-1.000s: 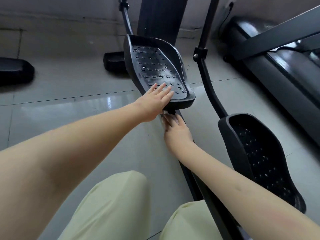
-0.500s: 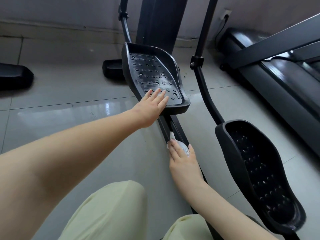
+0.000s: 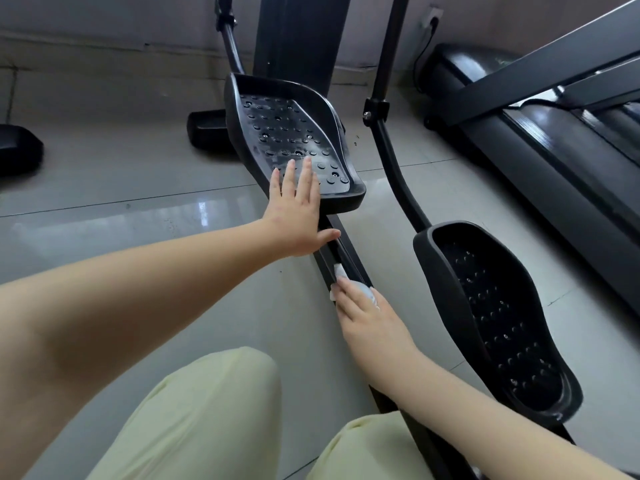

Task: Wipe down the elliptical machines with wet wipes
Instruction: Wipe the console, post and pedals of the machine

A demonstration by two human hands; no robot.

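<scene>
Position: the person crouches over the elliptical, knees at the bottom of the frame.

Left hand [image 3: 294, 216]: fingers straight and slightly spread, palm flat on the near end of the upper pedal [image 3: 291, 133], just above centre. It grips nothing. The thumb points out toward the rail [image 3: 346, 251]. It appears to be bracing the pedal.

Right hand [image 3: 370, 320]: just below centre, fingers extended and together, pressing the wipe [image 3: 367, 294] down onto the rail. A white corner of the wipe shows beyond the fingertips. Whether the thumb hooks under the rail cannot be seen.

Governing relation: the rail's long axis runs diagonally, from beneath the upper pedal at centre down to the lower right edge. The wipe sits on that line, a little below the pedal's end, and the right forearm lies nearly parallel to it. A stroke would therefore go along the diagonal, up-left under the pedal or back toward the knees. The right hand is the nearer, being already on the rail.

Also noted: a second pedal [image 3: 495, 317] at right, apart from both hands.
</scene>
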